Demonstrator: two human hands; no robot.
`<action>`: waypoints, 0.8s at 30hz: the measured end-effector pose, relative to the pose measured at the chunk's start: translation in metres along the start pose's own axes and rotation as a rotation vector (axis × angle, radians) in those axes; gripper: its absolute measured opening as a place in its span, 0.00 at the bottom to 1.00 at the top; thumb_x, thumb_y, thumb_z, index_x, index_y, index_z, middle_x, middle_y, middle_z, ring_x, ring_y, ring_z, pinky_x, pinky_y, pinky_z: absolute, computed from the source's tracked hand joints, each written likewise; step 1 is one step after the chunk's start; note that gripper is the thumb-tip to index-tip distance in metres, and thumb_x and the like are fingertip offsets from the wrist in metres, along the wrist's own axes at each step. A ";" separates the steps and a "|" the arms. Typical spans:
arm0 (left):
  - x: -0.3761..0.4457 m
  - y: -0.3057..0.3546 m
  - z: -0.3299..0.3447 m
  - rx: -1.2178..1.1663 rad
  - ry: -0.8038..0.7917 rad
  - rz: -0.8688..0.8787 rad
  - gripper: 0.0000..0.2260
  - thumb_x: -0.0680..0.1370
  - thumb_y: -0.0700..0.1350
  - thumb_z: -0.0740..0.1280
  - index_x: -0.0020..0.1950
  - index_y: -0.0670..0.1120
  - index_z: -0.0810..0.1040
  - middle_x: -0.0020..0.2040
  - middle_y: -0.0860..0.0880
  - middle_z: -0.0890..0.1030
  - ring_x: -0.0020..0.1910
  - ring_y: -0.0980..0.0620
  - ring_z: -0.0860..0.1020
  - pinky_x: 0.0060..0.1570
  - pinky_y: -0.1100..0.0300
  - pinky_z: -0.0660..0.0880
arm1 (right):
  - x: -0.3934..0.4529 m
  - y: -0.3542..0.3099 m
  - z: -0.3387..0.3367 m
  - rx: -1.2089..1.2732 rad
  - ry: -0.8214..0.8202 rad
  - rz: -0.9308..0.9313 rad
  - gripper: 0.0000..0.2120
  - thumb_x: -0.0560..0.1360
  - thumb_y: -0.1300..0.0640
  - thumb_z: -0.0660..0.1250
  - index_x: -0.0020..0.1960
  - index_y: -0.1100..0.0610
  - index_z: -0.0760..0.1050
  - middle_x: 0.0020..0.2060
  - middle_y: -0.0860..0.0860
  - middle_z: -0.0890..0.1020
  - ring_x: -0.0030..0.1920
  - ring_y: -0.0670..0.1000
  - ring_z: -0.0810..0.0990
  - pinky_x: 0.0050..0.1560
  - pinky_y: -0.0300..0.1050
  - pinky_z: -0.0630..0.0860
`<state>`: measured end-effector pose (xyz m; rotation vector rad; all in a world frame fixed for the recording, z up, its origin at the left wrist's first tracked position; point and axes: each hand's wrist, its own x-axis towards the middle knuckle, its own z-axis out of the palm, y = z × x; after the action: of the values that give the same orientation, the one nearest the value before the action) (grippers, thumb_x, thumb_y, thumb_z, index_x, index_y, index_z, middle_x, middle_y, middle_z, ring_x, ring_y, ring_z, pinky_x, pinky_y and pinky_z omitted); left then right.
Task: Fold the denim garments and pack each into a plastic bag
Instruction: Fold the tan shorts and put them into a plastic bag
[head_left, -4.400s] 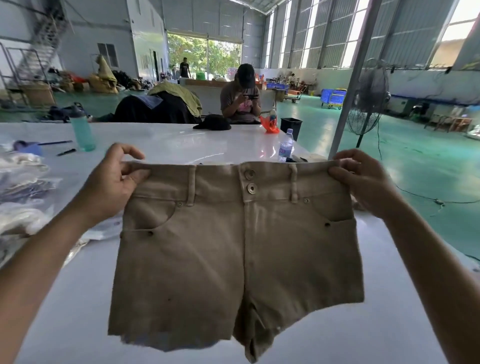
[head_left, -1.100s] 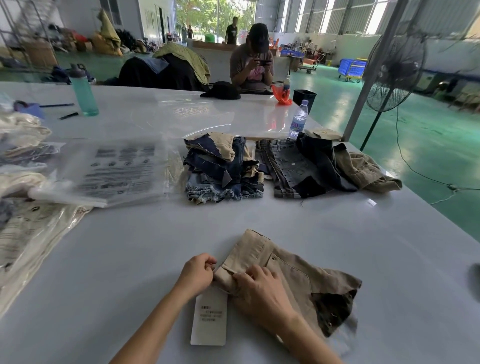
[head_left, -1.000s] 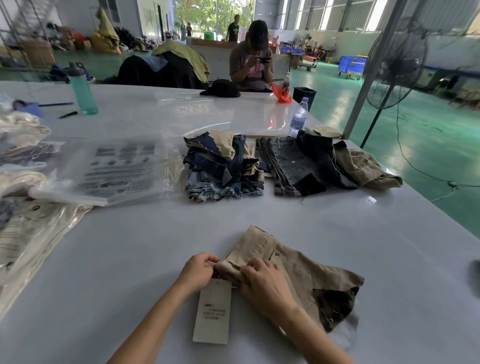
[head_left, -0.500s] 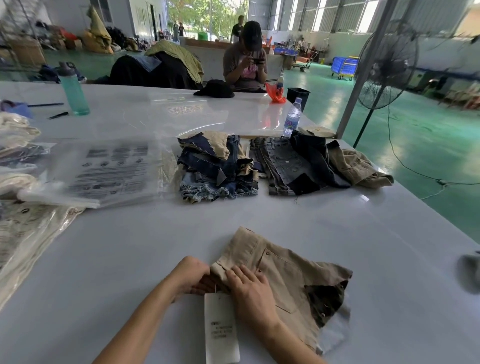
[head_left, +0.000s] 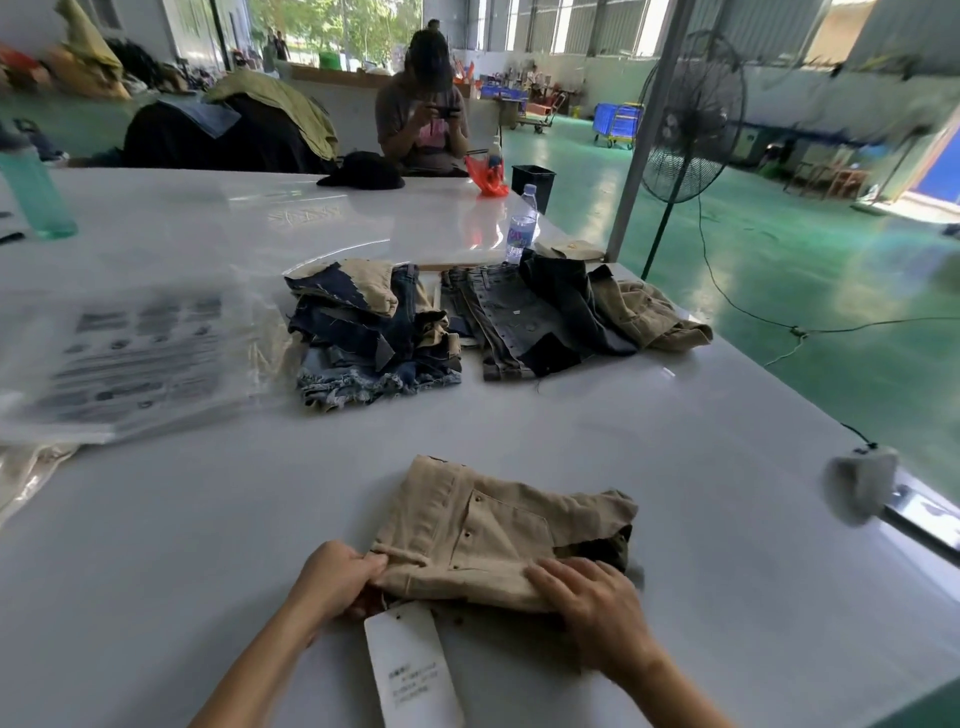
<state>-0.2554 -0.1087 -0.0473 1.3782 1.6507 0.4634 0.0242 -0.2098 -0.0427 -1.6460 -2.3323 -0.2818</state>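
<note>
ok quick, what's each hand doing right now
Left hand: closed, pinching the waistband corner of the folded tan denim shorts.
Right hand: open, pressing flat on the shorts' near edge.

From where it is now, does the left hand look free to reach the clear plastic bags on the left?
Probably yes. The left hand only pinches the waistband corner of the tan shorts, and bare white table lies between it and the plastic bags. It would need to let go first.

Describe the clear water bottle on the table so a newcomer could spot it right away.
Start at the big white table and look to its far right edge, beside the grey pillar. The water bottle stands upright just behind the right-hand pile of shorts. Unlike the taller teal bottle, it is clear with a blue label.
</note>
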 end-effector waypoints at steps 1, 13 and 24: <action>-0.001 -0.001 -0.001 -0.003 -0.007 -0.005 0.24 0.76 0.41 0.69 0.20 0.46 0.68 0.19 0.49 0.71 0.23 0.49 0.74 0.27 0.62 0.70 | -0.008 0.010 -0.001 0.024 -0.019 0.025 0.13 0.62 0.56 0.70 0.46 0.50 0.85 0.45 0.44 0.85 0.38 0.47 0.84 0.35 0.36 0.78; -0.003 0.008 -0.002 0.164 -0.044 0.010 0.17 0.78 0.43 0.65 0.30 0.43 0.68 0.26 0.46 0.72 0.26 0.48 0.74 0.29 0.60 0.71 | 0.046 0.111 0.004 0.762 0.039 1.191 0.16 0.74 0.49 0.70 0.44 0.64 0.80 0.41 0.57 0.83 0.45 0.57 0.81 0.49 0.50 0.76; -0.006 0.008 -0.001 0.134 -0.050 -0.009 0.15 0.78 0.44 0.65 0.33 0.42 0.70 0.31 0.43 0.76 0.29 0.47 0.76 0.29 0.61 0.73 | 0.065 0.114 0.003 0.424 -0.296 1.222 0.25 0.72 0.39 0.69 0.31 0.58 0.64 0.27 0.52 0.71 0.30 0.53 0.72 0.34 0.43 0.65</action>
<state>-0.2521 -0.1113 -0.0381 1.4677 1.6717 0.3156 0.1108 -0.1133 -0.0239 -2.5416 -0.9978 0.6767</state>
